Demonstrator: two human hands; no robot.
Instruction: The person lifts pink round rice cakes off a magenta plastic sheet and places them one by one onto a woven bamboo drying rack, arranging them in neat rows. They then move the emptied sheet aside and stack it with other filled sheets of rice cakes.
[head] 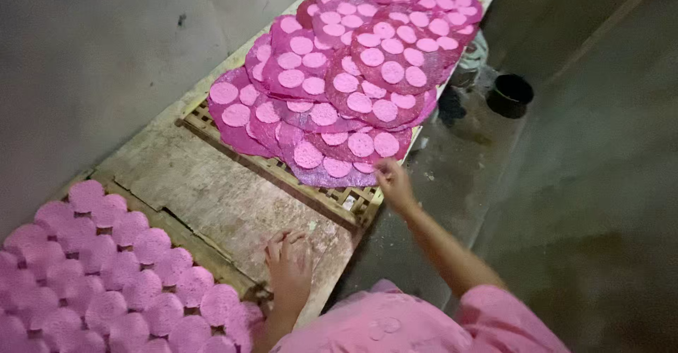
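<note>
Right hand (393, 183) pinches edge of nearest pink disc sheet (332, 151); left hand (289, 265) flat, fingers spread, on bare surface (212, 190).

Pink discs (95, 275), magenta round mats (353, 84) with paler pink spots, pink sleeve (494, 310)

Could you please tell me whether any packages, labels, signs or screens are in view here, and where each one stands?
None are in view: no package, label, sign or screen.
</note>
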